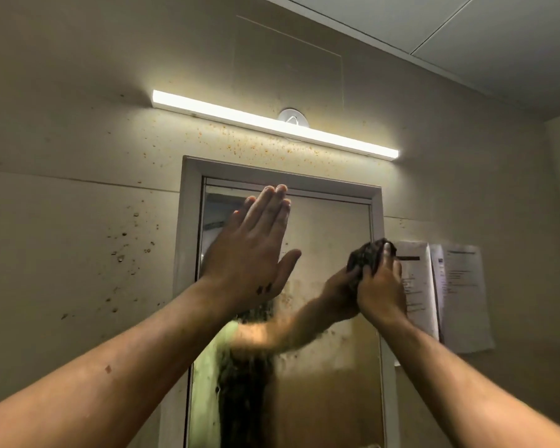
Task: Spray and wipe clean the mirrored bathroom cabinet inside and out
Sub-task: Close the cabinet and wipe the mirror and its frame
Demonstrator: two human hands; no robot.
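Note:
The mirrored cabinet door fills the middle of the wall inside a pale frame. Its glass is smeared and spotted, with reflections of both my arms. My left hand lies flat, fingers together and pointing up, pressed on the upper left of the mirror. My right hand is closed around a dark crumpled cloth and presses it against the right side of the glass near the frame edge.
A lit strip light runs across the wall above the cabinet, with orange specks around it. Brown spots mark the wall to the left. Two printed paper sheets hang just right of the frame.

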